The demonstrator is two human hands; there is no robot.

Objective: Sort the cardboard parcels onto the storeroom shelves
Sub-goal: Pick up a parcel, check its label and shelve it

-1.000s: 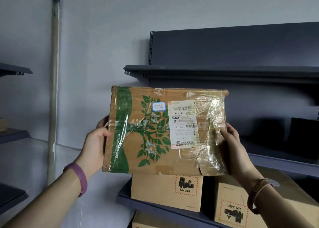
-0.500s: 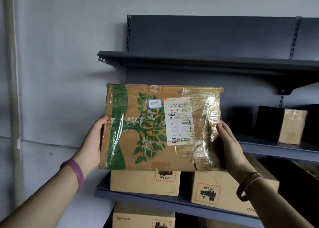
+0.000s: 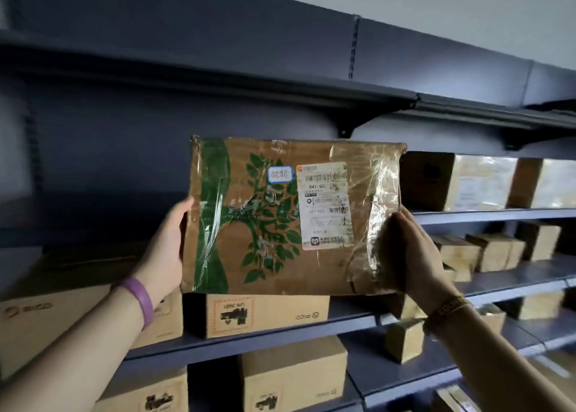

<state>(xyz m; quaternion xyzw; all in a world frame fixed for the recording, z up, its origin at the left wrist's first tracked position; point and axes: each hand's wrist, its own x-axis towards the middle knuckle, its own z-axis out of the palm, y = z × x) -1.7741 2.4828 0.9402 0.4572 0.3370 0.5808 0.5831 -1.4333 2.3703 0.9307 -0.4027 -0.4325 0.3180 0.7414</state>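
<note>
I hold a brown cardboard parcel point(image 3: 265, 218) with a green tree print, a white shipping label and shiny clear tape up in front of the dark grey shelves point(image 3: 280, 333). My left hand point(image 3: 165, 249) grips its left edge, fingers hidden behind the box. My right hand point(image 3: 408, 256) grips its lower right corner over the crumpled tape. The parcel is upright, facing me, level with the gap above the boxes on the middle shelf.
Plain cardboard boxes point(image 3: 265, 313) with red-framed battery marks stand on the shelf below the parcel and on the shelf under that. Smaller parcels point(image 3: 486, 251) fill the shelves to the right. An upper shelf point(image 3: 249, 84) on brackets juts out overhead.
The view has swung right and closer to the shelves; more boxes on the right show. Both hands keep the same hold on the parcel, which stays raised in front of me.
</note>
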